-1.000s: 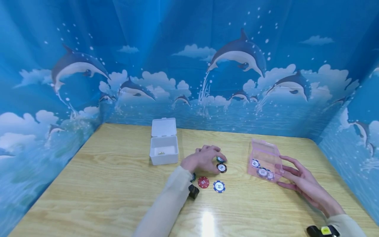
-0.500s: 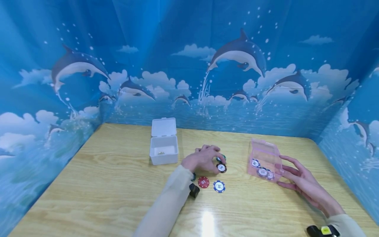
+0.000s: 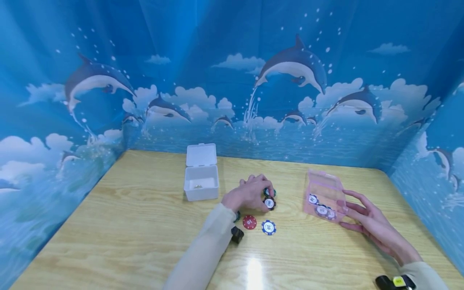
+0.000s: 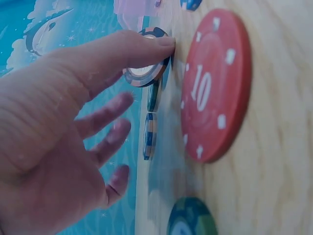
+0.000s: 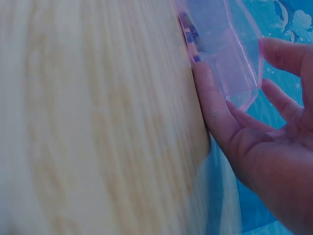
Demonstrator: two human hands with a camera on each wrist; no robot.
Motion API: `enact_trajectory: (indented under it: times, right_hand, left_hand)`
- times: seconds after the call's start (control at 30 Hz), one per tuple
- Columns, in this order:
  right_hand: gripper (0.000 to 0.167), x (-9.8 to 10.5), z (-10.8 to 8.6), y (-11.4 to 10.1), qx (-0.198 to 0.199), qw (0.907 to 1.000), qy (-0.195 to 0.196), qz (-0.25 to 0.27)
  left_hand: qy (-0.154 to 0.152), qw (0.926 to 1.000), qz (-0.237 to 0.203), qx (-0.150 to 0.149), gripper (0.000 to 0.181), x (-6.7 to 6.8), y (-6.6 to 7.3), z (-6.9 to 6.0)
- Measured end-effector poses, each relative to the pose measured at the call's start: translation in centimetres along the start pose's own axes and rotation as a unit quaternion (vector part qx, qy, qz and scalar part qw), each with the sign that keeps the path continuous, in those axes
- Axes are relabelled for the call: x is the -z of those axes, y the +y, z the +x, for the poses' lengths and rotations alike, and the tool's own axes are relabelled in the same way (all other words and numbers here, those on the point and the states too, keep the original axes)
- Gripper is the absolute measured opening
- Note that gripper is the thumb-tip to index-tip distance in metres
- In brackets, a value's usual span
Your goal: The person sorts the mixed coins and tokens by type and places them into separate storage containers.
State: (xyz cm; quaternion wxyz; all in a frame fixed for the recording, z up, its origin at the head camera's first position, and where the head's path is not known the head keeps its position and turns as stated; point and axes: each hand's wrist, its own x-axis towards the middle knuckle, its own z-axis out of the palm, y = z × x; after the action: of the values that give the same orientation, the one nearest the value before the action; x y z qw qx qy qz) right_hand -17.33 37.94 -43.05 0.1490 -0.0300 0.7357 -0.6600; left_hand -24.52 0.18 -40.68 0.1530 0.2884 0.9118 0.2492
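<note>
My left hand point(image 3: 250, 194) pinches a black-rimmed poker chip point(image 3: 269, 203) by its edge. In the left wrist view that chip point(image 4: 149, 77) is tilted, with the thumb point(image 4: 142, 48) across its face. A green chip point(image 3: 270, 192) lies just beyond it, partly under the fingers. Closer to me are a red chip point(image 3: 249, 222) marked 10 and a blue-and-white chip point(image 3: 269, 227). Another green chip point(image 4: 190, 220) is half hidden by the left wrist. My right hand point(image 3: 375, 221) holds the right side of a clear pink box point(image 3: 324, 189), its lid up; several chips lie inside.
Left of the chips stands a white box point(image 3: 201, 193), lid raised, with a small gold-coloured thing in it. The wooden table point(image 3: 145, 225) ends at a blue dolphin-print curtain point(image 3: 217, 80) behind and at both sides.
The black-rimmed chip has shifted slightly left and away from me under my left fingers. My right hand and the pink box have stayed put.
</note>
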Motion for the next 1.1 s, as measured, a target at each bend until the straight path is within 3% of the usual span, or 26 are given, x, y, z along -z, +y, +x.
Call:
enact_trajectory:
  times: [0.2, 0.4, 0.5, 1.1]
  right_hand:
    - [0.058, -0.01, 0.05, -0.02, 0.000, 1.0000, -0.002, 0.001]
    - [0.058, -0.02, 0.05, 0.00, 0.000, 1.0000, 0.000, 0.000]
    - [0.058, -0.03, 0.02, 0.04, 0.001, 1.0000, 0.003, -0.003]
    - [0.059, -0.03, 0.01, 0.09, -0.003, 1.0000, 0.003, -0.001]
  left_hand:
    - [-0.026, 0.9994, -0.021, -0.005, 0.040, 0.16, -0.16, 0.23]
    - [-0.057, 0.9982, -0.021, 0.004, 0.059, 0.32, -0.30, -0.06]
    - [-0.067, 0.9975, -0.019, 0.008, 0.059, 0.42, -0.33, -0.13]
    - [-0.067, 0.9970, -0.037, 0.013, 0.044, 0.57, -0.80, -0.50]
